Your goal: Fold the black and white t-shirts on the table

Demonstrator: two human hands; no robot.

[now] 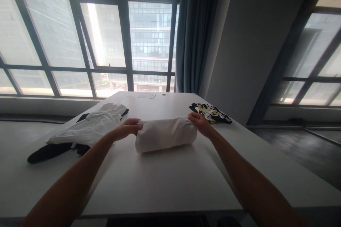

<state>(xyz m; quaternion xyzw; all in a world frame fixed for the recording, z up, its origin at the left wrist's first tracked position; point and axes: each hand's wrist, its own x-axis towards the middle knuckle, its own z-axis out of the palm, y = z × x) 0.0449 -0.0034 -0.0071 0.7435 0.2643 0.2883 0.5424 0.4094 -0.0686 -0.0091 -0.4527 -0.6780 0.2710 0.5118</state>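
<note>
A white cloth bundle (pixel 165 135), folded or rolled into a thick loaf shape, is held between my two hands over the middle of the white table (pixel 165 188). My left hand (pixel 128 127) pinches its upper left corner, thumb on the near side. At the upper right corner, the fingers of my right hand (pixel 199 122) are closed on the fabric. The bundle's lower edge is at or just above the tabletop; I cannot tell whether it touches. What kind of garment it is does not show.
Left of my left arm lies a loose pile of white and black clothes (pixel 90 127). A folded black, white and yellow patterned cloth (pixel 210 112) sits near the table's right edge. Paper sheets (pixel 147 95) lie at the far end, before windows and a dark curtain (pixel 190 42).
</note>
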